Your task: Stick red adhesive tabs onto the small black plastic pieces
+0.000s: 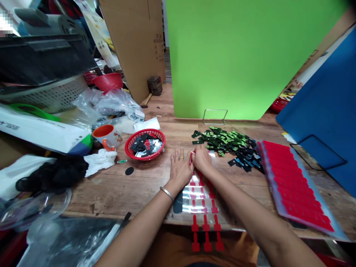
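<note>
A clear plastic sheet [198, 191] with rows of red tab-shaped pieces [205, 223] lies in front of me, its near end hanging over the table edge. My left hand [180, 170] rests at the sheet's far left corner with fingers stretched out on the table. Right beside it, my right hand [201, 159] is closed, fingertips bent down at the sheet's far end. Whatever is between those fingertips is hidden. Under the sheet's left side shows a dark flat piece [178, 203].
A red basket [128, 152] of black and silvery pieces stands left, beside a mug [112, 138]. Green and black pieces [222, 139] lie heaped behind my hands. At right is a stack of red sheets [297, 181]. Green [250, 55] and blue boards [322, 111] stand behind.
</note>
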Demonstrator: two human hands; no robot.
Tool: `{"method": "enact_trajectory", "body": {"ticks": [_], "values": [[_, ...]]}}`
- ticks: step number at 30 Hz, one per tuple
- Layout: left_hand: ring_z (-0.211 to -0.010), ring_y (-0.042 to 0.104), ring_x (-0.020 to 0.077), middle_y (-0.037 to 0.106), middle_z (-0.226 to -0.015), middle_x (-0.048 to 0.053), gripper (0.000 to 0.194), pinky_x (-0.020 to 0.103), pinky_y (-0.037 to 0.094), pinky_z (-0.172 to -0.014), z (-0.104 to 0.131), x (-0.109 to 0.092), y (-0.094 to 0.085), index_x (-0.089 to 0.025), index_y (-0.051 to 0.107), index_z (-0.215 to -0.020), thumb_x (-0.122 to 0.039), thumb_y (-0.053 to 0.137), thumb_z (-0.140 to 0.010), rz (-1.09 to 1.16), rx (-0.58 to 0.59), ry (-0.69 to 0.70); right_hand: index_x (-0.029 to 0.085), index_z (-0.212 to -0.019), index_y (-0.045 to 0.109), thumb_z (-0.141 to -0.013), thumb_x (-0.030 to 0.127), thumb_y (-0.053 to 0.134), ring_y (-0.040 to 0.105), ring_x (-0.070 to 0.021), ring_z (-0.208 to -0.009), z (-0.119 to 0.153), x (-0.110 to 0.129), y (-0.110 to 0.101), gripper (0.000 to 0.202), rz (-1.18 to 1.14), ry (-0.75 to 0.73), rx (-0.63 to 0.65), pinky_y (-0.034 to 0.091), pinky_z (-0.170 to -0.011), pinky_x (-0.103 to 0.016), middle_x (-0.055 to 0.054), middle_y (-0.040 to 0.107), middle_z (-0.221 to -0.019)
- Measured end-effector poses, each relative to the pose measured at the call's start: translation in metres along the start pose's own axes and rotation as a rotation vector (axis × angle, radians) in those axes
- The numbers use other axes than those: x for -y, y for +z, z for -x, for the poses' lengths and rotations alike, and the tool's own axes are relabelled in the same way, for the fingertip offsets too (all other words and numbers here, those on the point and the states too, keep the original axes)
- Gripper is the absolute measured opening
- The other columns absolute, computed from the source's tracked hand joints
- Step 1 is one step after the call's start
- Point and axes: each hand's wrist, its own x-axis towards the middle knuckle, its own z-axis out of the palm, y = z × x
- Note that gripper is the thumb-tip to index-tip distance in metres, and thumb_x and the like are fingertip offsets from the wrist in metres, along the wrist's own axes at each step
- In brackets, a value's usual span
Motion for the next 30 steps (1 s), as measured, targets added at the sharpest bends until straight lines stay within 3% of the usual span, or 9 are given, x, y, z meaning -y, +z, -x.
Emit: {"method": "enact_trajectory", "body": {"ticks": [5, 11, 18, 21, 25, 30], "values": [[-0.133, 0.023, 0.0344, 0.032, -0.144, 0.015, 0.048, 0.053, 0.012, -0.107, 0.000, 0.000, 0.000, -0.023, 0.041, -0.135, -0.037, 0.036, -0.089, 0.012, 0.007, -0.005, 0.008, -0.113, 0.049, -0.083, 0.013, 0.042, 0.046, -0.0287, -0.106, -0.006, 0.003, 0.004, 0.031, -0.019, 0.030, -0.003, 0.039, -0.086, -0.037, -0.019, 0.050, -0.113], [-0.134, 0.022, 0.0350, 0.032, -0.145, 0.016, 0.049, 0.053, 0.011, -0.106, -0.001, -0.001, -0.001, -0.022, 0.039, -0.136, -0.036, 0.037, -0.088, 0.014, 0.023, -0.008, 0.009, -0.106, 0.051, -0.083, 0.008, 0.036, 0.046, -0.0291, -0.105, -0.005, 0.002, 0.005, 0.028, -0.085, 0.034, -0.024, 0.040, -0.083, -0.039, -0.021, 0.051, -0.111], [-0.134, 0.021, 0.0344, 0.033, -0.144, 0.014, 0.051, 0.052, 0.009, -0.107, 0.000, -0.002, -0.003, -0.023, 0.040, -0.135, -0.044, 0.033, -0.089, 0.011, 0.017, -0.022, 0.016, -0.088, 0.051, -0.082, 0.016, 0.040, 0.051, -0.0220, -0.083, -0.001, -0.017, 0.004, 0.012, -0.285, -0.030, -0.129, 0.042, -0.074, -0.033, -0.011, 0.053, -0.092], [-0.134, 0.022, 0.0343, 0.033, -0.144, 0.014, 0.052, 0.052, 0.010, -0.107, 0.000, -0.002, -0.003, -0.023, 0.042, -0.135, -0.046, 0.033, -0.089, 0.003, 0.002, -0.026, 0.018, -0.086, 0.048, -0.084, 0.018, 0.036, 0.051, -0.0201, -0.085, 0.004, -0.023, -0.003, 0.013, -0.396, -0.026, -0.232, 0.042, -0.077, -0.032, -0.009, 0.052, -0.090], [-0.134, 0.022, 0.0339, 0.033, -0.144, 0.013, 0.052, 0.052, 0.011, -0.107, -0.001, -0.001, -0.002, -0.023, 0.043, -0.134, -0.046, 0.034, -0.088, 0.012, -0.012, -0.017, 0.019, -0.091, 0.047, -0.086, 0.025, 0.038, 0.054, -0.0165, -0.079, 0.027, -0.028, -0.020, 0.012, -0.589, -0.006, -0.324, 0.044, -0.071, -0.028, -0.005, 0.055, -0.086], [-0.134, 0.023, 0.0341, 0.034, -0.143, 0.014, 0.051, 0.052, 0.015, -0.106, -0.004, 0.005, 0.001, -0.022, 0.044, -0.132, -0.045, 0.037, -0.088, 0.056, -0.009, -0.009, 0.019, -0.079, 0.053, -0.078, 0.026, 0.054, 0.053, -0.0135, -0.067, 0.084, -0.048, -0.038, 0.007, -0.980, 0.001, -0.216, 0.042, -0.061, -0.023, 0.000, 0.057, -0.075]]}}
